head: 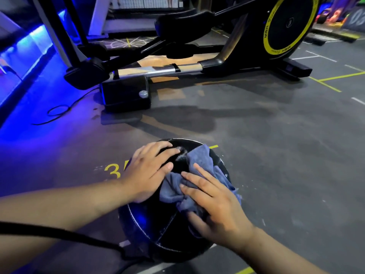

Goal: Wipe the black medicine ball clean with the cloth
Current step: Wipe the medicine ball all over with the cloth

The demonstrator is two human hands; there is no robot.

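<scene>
On the left of the grey gym floor [276,155], blue light washes over the surface and a thin power lead [59,113] loops toward the base of an elliptical trainer [246,42]. Its yellow-ringed flywheel [290,22] stands far back on the right. Nearer, a thick black strap [59,233] crosses the lower left corner, and a yellow numeral [113,171] is painted on the floor just beside the ball.

The left forearm reaches in from the left edge and rises toward the centre. The left hand [149,171] lies flat on the upper left of the black medicine ball [150,220], palm down, its fingers spread and nearly straight over the curve. It holds nothing. The ball sits on the floor in the lower middle of the view, and its stitched seams catch the light.

Just right of that hand, the blue cloth [201,157] is crumpled over the top and right side of the ball. The right hand [215,206] presses down on it with its fingers extended and pointing up and to the left. The thumb lies against the folds on the near side. The right forearm enters from the bottom edge on the right, angled up and leftward to the wrist.
</scene>
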